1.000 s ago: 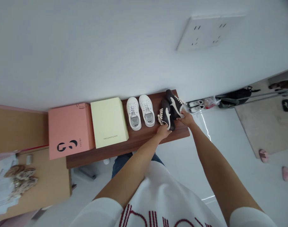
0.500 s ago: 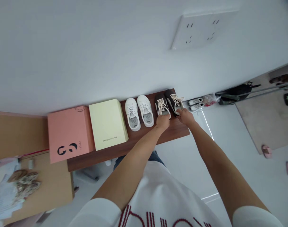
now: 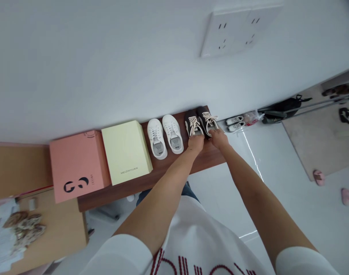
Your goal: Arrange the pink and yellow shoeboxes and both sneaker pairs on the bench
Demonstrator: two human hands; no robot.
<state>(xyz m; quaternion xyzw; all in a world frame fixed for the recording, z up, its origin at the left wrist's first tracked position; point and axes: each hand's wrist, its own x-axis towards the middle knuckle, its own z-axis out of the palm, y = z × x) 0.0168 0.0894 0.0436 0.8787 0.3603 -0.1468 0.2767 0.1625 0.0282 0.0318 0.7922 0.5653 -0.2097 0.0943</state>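
Gripped both dark sneakers at the heels: left hand (image 3: 195,142) on one (image 3: 193,123), right hand (image 3: 218,138) on the other (image 3: 206,118), fingers clamped, soles on tabletop (image 3: 174,165), beside white sneakers (image 3: 164,135).

White sneakers (image 3: 165,136) stand on the desk (image 3: 174,168); left of them a yellow box (image 3: 125,152), then a pink box (image 3: 78,164).

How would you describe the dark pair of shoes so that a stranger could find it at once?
Find the long brown shelf against the white wall. At its right end, beside the white shoes, stand the dark shoes, with the left hand and right hand at their heels. Only this pair is dark with cream laces.
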